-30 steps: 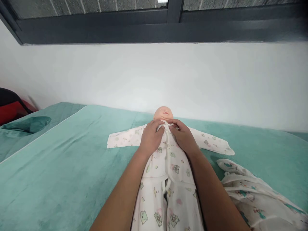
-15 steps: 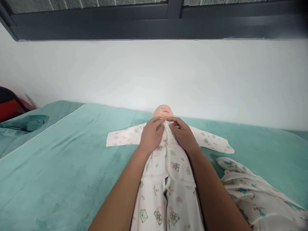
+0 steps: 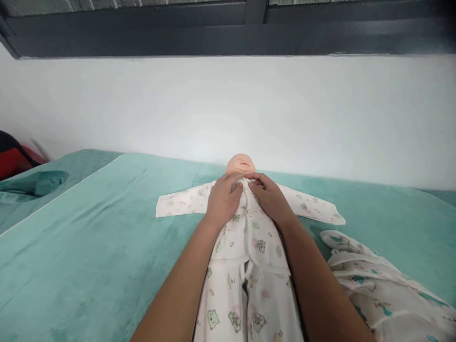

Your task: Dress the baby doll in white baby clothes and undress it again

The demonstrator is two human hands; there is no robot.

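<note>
A baby doll (image 3: 241,163) lies on its back on a green bedspread, its head toward the wall. It wears a white, animal-print baby jacket (image 3: 253,232) with both sleeves spread out sideways. My left hand (image 3: 225,197) and my right hand (image 3: 269,197) meet at the jacket's neckline, just below the doll's chin. Each hand pinches one front edge of the jacket between thumb and fingers. The fastening under my fingertips is too small to make out. Matching printed trousers (image 3: 228,304) lie below the jacket.
A crumpled white printed cloth (image 3: 384,289) lies to the right on the green bedspread (image 3: 107,247). The white wall (image 3: 228,104) rises behind the doll, under a dark window frame (image 3: 142,40). At far left is a red and black object (image 3: 14,159).
The view has shifted very slightly. Both hands stay at the neckline, with only small finger movement.
</note>
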